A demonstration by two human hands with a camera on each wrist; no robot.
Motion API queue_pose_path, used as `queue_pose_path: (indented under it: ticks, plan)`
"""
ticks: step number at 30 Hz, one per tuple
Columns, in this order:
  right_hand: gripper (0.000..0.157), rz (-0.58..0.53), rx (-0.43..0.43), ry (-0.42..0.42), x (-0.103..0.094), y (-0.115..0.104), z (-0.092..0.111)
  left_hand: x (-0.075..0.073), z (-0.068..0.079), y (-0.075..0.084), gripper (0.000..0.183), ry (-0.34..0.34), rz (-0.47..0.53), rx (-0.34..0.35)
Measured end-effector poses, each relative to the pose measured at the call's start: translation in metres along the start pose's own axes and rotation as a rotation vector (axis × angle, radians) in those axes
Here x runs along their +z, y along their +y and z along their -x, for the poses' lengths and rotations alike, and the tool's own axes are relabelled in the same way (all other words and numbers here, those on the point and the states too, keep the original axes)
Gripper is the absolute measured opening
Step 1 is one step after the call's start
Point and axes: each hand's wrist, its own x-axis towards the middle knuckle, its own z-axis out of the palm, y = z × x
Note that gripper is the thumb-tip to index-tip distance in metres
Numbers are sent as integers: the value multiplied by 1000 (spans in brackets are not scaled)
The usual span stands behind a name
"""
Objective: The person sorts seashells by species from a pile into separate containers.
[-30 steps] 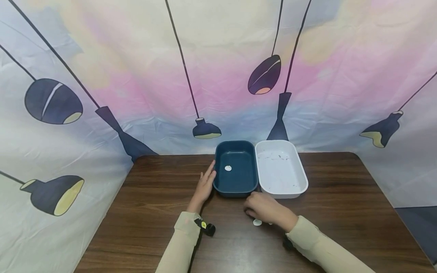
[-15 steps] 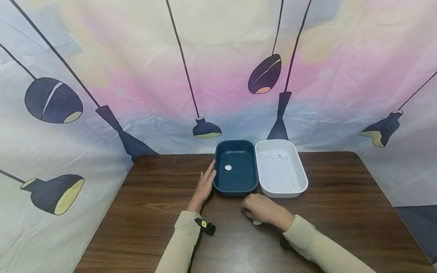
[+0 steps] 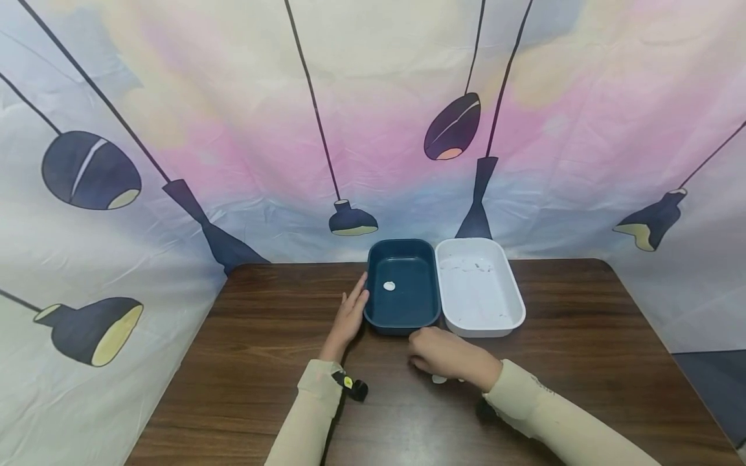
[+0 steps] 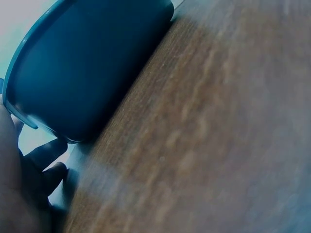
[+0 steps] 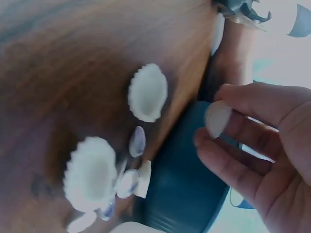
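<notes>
My left hand [image 3: 348,317] touches the left side of a dark teal tray [image 3: 373,323] with its fingers straight. A white shell [image 3: 389,286] lies inside that tray. Just in front of the trays, my right hand [image 3: 449,356] is low over the table. In the right wrist view, it pinches a small pale seashell [image 5: 217,119] between thumb and fingers. Beside it on the table are a ribbed white shell [image 5: 148,92], a larger ribbed shell [image 5: 91,174], a purple-tinted shell [image 5: 137,141] and several smaller ones. In the head view, this hand hides most of them.
A white rectangular tray [image 3: 482,330] with dark specks inside stands against the right side of the teal tray. Both are near the back edge of the brown wooden table [image 3: 262,362]. Behind hangs a cloth backdrop [image 3: 396,181] printed with lamps.
My right hand has shifted slightly left over the table, and a shell beneath it is partly covered, then shows again. The left hand and both trays keep their places.
</notes>
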Motion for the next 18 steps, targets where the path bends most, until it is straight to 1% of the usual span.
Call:
queue_pose_path:
  ticks: [4,11,18]
  plan:
    - [5,-11,-29,26,-7,-2,-3,0,0,1,53,7,3,0]
    - [7,-35,-33,58,-19,-4,-7,1,0,1,53,11,2,-2]
    - [8,-45,-45,94,-25,-1,-8,1,-1,0,52,16,1,-3]
